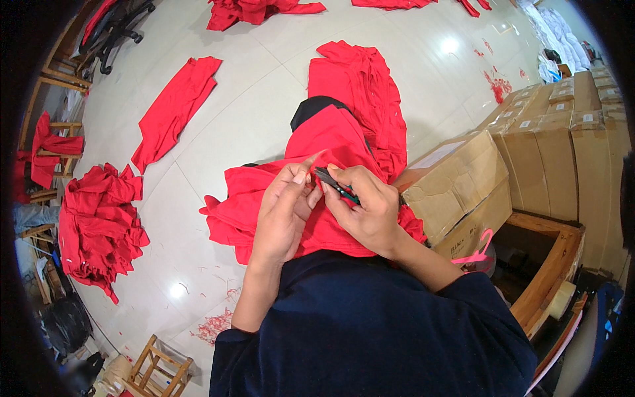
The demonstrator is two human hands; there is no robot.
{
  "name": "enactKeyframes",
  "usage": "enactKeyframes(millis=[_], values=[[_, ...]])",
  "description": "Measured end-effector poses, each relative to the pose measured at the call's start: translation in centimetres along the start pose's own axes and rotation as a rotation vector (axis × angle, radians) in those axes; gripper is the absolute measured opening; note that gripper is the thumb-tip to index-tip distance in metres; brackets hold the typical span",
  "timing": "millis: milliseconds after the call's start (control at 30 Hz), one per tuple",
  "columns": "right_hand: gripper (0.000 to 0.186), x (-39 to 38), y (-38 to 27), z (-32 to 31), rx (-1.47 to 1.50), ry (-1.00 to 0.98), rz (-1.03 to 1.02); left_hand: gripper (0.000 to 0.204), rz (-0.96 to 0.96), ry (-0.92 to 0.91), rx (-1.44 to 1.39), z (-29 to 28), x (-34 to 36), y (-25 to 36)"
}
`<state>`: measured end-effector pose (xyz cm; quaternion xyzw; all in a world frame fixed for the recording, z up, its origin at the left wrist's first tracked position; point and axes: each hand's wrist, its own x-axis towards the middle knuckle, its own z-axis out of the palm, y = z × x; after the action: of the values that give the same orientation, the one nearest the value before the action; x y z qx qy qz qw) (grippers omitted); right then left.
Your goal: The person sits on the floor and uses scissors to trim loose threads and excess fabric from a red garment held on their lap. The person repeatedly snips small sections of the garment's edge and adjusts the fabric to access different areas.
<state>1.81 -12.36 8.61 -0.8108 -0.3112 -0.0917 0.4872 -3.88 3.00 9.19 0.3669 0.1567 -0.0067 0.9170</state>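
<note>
Left hand (286, 210) pinches a fold of the red garment (317, 178) lying on the lap, thumb and fingers pressed on the cloth. Right hand (368, 210) grips small dark snips (335, 184), tips at that fold. Right of the lap: open brown cardboard box (463, 185), flaps up, pale rectangular label on top flap. Behind it, row of closed brown cartons (562, 132) with small white labels. Pink hanger (477, 251) below box. Red pile (99, 225) on floor, left
</note>
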Motion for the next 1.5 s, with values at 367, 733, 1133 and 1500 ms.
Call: enactKeyframes(millis=[367, 733, 1133, 1500], values=[[0.021, -0.2, 0.5, 0.4, 0.022, 0.035, -0.007, 0.015, -0.04, -0.042, -0.137, -1.1, 0.2, -0.4], [0.032, -0.2, -0.1, -0.5, 0.024, 0.003, 0.064, 0.017, 0.036, 0.02, 0.091, -0.5, 0.4, -0.9], [0.025, 0.1, -0.3, -0.5, -0.064, -0.009, -0.008, 0.022, 0.102, 0.012, 0.267, -0.5, 0.4, -1.2], [0.021, 0.2, -0.6, -0.4, -0.085, -0.007, -0.014, 0.015, 0.128, -0.009, 0.321, -0.5, 0.4, -1.5]])
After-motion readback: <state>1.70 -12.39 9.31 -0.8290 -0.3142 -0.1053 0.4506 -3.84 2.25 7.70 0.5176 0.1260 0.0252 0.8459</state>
